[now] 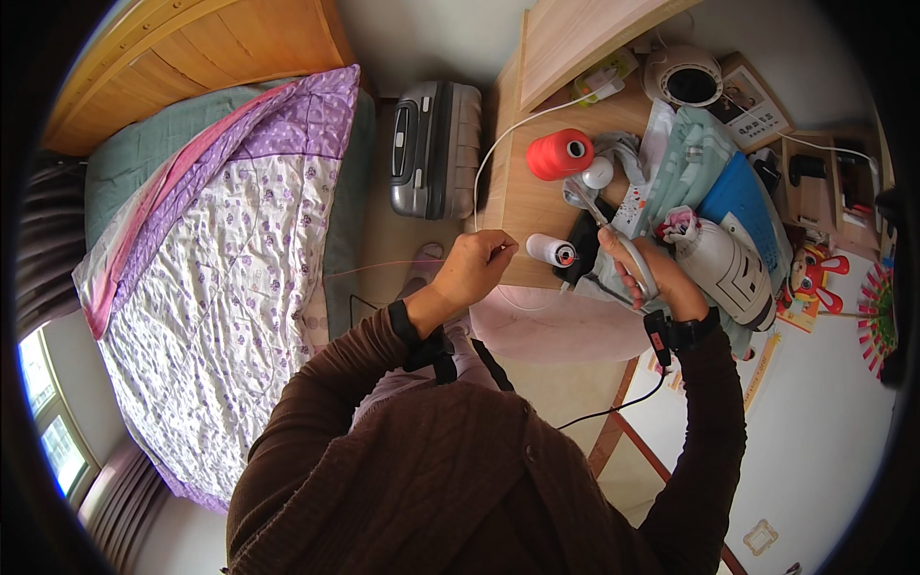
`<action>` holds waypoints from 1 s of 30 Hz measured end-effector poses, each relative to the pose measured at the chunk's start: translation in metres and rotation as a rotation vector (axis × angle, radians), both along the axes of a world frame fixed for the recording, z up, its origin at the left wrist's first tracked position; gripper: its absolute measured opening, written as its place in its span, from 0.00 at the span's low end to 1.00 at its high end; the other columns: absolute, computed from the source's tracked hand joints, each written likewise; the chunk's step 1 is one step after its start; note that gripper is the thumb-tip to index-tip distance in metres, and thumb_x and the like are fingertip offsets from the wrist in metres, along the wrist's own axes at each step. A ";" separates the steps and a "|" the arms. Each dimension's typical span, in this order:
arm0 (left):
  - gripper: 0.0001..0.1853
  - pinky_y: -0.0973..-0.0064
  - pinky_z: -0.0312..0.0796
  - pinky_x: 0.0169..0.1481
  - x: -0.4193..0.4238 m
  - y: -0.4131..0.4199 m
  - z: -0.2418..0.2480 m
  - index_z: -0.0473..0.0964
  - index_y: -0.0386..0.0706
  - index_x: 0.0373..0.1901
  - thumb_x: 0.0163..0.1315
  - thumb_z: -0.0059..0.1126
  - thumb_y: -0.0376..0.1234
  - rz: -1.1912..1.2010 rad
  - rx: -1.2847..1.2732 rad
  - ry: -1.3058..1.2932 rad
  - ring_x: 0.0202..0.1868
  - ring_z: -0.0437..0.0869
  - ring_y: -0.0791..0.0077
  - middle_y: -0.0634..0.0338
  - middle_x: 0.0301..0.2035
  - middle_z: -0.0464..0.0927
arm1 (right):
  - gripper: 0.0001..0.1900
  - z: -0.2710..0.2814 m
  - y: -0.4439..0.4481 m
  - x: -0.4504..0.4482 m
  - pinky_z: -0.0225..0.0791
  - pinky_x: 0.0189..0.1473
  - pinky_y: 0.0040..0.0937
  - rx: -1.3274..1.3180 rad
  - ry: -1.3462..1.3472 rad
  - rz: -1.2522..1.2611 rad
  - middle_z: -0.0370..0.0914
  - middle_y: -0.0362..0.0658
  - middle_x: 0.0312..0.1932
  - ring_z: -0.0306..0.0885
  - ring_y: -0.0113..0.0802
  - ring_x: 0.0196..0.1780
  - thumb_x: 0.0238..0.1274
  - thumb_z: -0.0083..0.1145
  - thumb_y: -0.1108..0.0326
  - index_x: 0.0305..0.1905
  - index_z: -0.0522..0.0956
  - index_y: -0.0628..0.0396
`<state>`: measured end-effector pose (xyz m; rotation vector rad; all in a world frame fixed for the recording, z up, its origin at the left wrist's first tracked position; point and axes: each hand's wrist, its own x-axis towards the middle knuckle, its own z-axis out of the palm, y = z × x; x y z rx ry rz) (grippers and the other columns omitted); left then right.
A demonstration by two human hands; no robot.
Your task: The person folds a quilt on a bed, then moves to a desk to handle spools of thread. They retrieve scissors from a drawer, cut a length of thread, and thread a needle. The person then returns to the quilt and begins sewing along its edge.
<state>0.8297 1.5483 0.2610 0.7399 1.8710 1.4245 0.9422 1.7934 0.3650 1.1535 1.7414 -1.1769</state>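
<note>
My left hand (471,267) is in front of the desk's near edge, fingertips pinched together. A thin red thread (381,264) runs from it leftward towards the bed; the exact grip is hidden by the fingers. In my right hand (665,269) is a pair of scissors (598,214) with pale handles. Its blades point up and left, towards a large red thread cone (553,155) and a round white object (598,173). A white thread spool (544,249) lies on the desk (519,208) between my hands.
Left is a bed with a purple-and-white floral quilt (223,287). A grey suitcase (453,151) stands beyond my feet. A pink seat (553,327) is below the desk edge. Folded cloth (679,158), a stuffed drawstring bag (726,262) and a white cable (514,128) occupy the desk.
</note>
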 end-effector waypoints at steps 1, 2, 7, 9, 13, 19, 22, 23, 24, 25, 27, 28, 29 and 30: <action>0.06 0.66 0.73 0.33 0.000 0.000 0.000 0.78 0.31 0.34 0.60 0.58 0.27 -0.001 -0.008 -0.006 0.27 0.82 0.51 0.43 0.28 0.80 | 0.41 0.000 0.000 0.000 0.67 0.10 0.31 0.009 -0.001 -0.004 0.62 0.37 0.11 0.65 0.27 0.10 0.45 0.48 0.18 0.17 0.64 0.53; 0.06 0.66 0.73 0.33 0.000 0.000 0.000 0.78 0.31 0.34 0.60 0.58 0.27 -0.001 0.001 -0.001 0.27 0.82 0.51 0.43 0.28 0.80 | 0.41 -0.001 0.001 -0.001 0.67 0.10 0.31 0.005 0.001 -0.004 0.62 0.37 0.11 0.65 0.27 0.10 0.45 0.48 0.18 0.17 0.64 0.53; 0.06 0.65 0.73 0.34 0.001 0.000 0.000 0.78 0.31 0.34 0.60 0.58 0.26 0.005 0.015 0.005 0.29 0.83 0.49 0.42 0.28 0.80 | 0.39 0.001 0.003 -0.001 0.67 0.10 0.30 0.018 -0.033 0.008 0.62 0.35 0.10 0.63 0.23 0.09 0.49 0.49 0.20 0.19 0.64 0.51; 0.05 0.65 0.73 0.34 0.001 0.000 0.001 0.78 0.31 0.34 0.60 0.57 0.26 0.004 0.019 0.014 0.29 0.83 0.49 0.42 0.28 0.80 | 0.38 0.001 0.003 -0.002 0.67 0.10 0.30 0.013 -0.032 0.008 0.61 0.35 0.09 0.63 0.23 0.09 0.50 0.49 0.21 0.19 0.64 0.51; 0.05 0.65 0.73 0.34 0.001 0.001 0.003 0.78 0.31 0.34 0.60 0.57 0.26 -0.002 -0.001 0.025 0.30 0.83 0.49 0.42 0.29 0.80 | 0.37 0.001 0.003 -0.005 0.66 0.10 0.30 0.011 -0.007 0.030 0.60 0.35 0.08 0.64 0.25 0.08 0.53 0.51 0.24 0.18 0.64 0.52; 0.06 0.66 0.73 0.32 -0.006 -0.008 0.007 0.79 0.32 0.34 0.60 0.58 0.27 0.025 -0.042 0.004 0.27 0.83 0.50 0.42 0.27 0.79 | 0.40 0.018 -0.015 0.004 0.64 0.10 0.33 0.182 -0.008 0.143 0.64 0.42 0.08 0.68 0.35 0.08 0.55 0.57 0.30 0.17 0.73 0.66; 0.07 0.71 0.70 0.27 -0.016 -0.021 0.008 0.80 0.33 0.35 0.61 0.59 0.29 0.114 -0.043 0.003 0.21 0.81 0.64 0.46 0.21 0.79 | 0.29 0.028 -0.050 0.034 0.63 0.12 0.32 -0.022 0.147 -0.025 0.69 0.41 0.15 0.68 0.31 0.11 0.62 0.58 0.41 0.33 0.79 0.65; 0.07 0.73 0.68 0.26 -0.019 -0.025 0.007 0.80 0.33 0.36 0.62 0.59 0.30 0.150 -0.054 -0.020 0.20 0.78 0.70 0.50 0.20 0.78 | 0.27 0.026 -0.065 0.043 0.63 0.13 0.30 -0.087 0.209 -0.061 0.70 0.40 0.17 0.69 0.30 0.12 0.63 0.58 0.43 0.37 0.79 0.63; 0.08 0.75 0.67 0.25 -0.023 -0.030 0.007 0.80 0.33 0.36 0.62 0.59 0.30 0.187 -0.064 -0.041 0.20 0.76 0.75 0.53 0.18 0.77 | 0.26 0.017 -0.080 0.050 0.65 0.18 0.32 -0.082 0.217 -0.044 0.71 0.41 0.20 0.72 0.31 0.16 0.63 0.59 0.44 0.37 0.78 0.63; 0.09 0.77 0.65 0.24 -0.026 -0.034 0.007 0.80 0.33 0.36 0.63 0.60 0.31 0.220 -0.085 -0.068 0.19 0.73 0.80 0.57 0.17 0.76 | 0.24 0.004 -0.097 0.054 0.68 0.23 0.34 -0.086 0.245 -0.022 0.72 0.42 0.22 0.74 0.32 0.21 0.62 0.60 0.46 0.38 0.77 0.62; 0.09 0.81 0.58 0.22 -0.032 -0.041 0.006 0.81 0.33 0.35 0.63 0.61 0.32 0.272 -0.086 -0.102 0.19 0.65 0.88 0.67 0.15 0.70 | 0.23 -0.035 -0.125 0.050 0.70 0.34 0.40 0.078 0.303 0.045 0.76 0.50 0.25 0.80 0.41 0.31 0.61 0.61 0.49 0.37 0.75 0.64; 0.09 0.81 0.57 0.22 -0.034 -0.044 0.005 0.81 0.33 0.35 0.63 0.61 0.32 0.281 -0.100 -0.108 0.19 0.64 0.88 0.68 0.15 0.69 | 0.23 -0.054 -0.137 0.045 0.70 0.39 0.43 0.093 0.387 -0.057 0.76 0.55 0.27 0.79 0.47 0.35 0.61 0.61 0.51 0.38 0.73 0.65; 0.09 0.81 0.56 0.21 -0.036 -0.047 0.004 0.81 0.33 0.35 0.63 0.61 0.33 0.295 -0.108 -0.094 0.18 0.63 0.89 0.69 0.14 0.68 | 0.22 -0.074 -0.146 0.038 0.69 0.43 0.47 0.117 0.423 -0.146 0.77 0.59 0.29 0.79 0.54 0.39 0.61 0.61 0.53 0.38 0.72 0.67; 0.09 0.82 0.54 0.21 -0.036 -0.048 0.002 0.81 0.34 0.35 0.63 0.61 0.33 0.296 -0.102 -0.086 0.18 0.62 0.90 0.71 0.14 0.66 | 0.22 -0.093 -0.152 0.032 0.68 0.44 0.47 0.186 0.439 -0.160 0.77 0.61 0.31 0.78 0.57 0.40 0.61 0.60 0.54 0.40 0.71 0.67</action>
